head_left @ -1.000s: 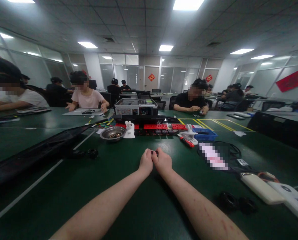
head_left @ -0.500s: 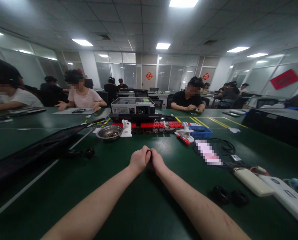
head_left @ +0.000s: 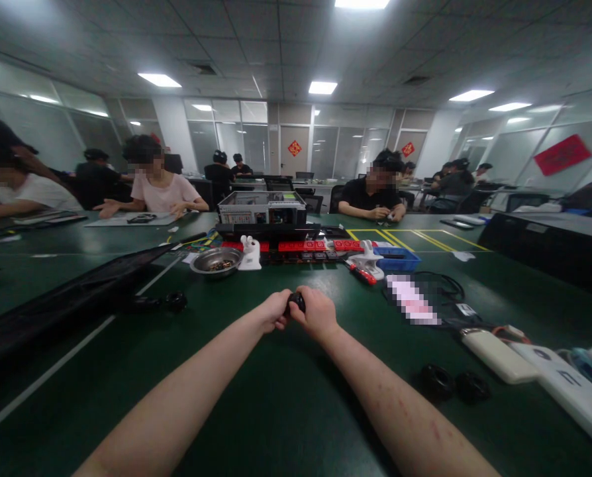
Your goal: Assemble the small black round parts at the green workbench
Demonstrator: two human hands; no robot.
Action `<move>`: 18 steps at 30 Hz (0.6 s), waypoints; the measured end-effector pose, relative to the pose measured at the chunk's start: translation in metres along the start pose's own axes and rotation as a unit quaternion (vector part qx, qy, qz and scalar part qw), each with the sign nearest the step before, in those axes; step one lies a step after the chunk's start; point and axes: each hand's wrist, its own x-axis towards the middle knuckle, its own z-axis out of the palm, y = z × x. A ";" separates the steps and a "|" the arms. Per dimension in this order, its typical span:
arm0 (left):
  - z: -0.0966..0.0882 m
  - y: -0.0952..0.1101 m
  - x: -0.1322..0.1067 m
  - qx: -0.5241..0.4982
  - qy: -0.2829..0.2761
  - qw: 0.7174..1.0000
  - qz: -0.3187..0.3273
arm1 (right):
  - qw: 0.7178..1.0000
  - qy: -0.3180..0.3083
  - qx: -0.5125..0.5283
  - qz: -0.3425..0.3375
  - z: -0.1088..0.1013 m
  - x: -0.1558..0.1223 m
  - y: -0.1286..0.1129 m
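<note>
My left hand [head_left: 276, 311] and my right hand [head_left: 316, 311] meet in front of me, just above the green table [head_left: 216, 411]. Between them is a small black round part [head_left: 296, 303] that looks like a caster wheel, partly hidden by the fingers. The right hand wraps round it from the right, thumb in front. On the left side, closed fingers grip the same part. Two similar black round parts [head_left: 436, 382] lie at the near right. Another black round part [head_left: 175, 301] rests to the left beside a dark elongated piece [head_left: 144, 303].
A metal bowl [head_left: 216, 271] of small parts, a white stand [head_left: 249, 253], a red screwdriver [head_left: 361, 273], a blue tray [head_left: 398, 259] and an open metal case [head_left: 262, 209] stand ahead. A long black panel [head_left: 72, 295] lies left, a cream power bank [head_left: 502, 356] right. Co-workers sit opposite.
Both hands have turned about the black round part, showing more of it. The right hand's back has come further into view, and the left hand has rolled and dropped slightly.
</note>
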 end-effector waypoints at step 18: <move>0.002 -0.005 -0.013 0.103 0.138 0.967 0.187 | 0.960 0.017 0.202 0.194 0.020 -0.002 -0.002</move>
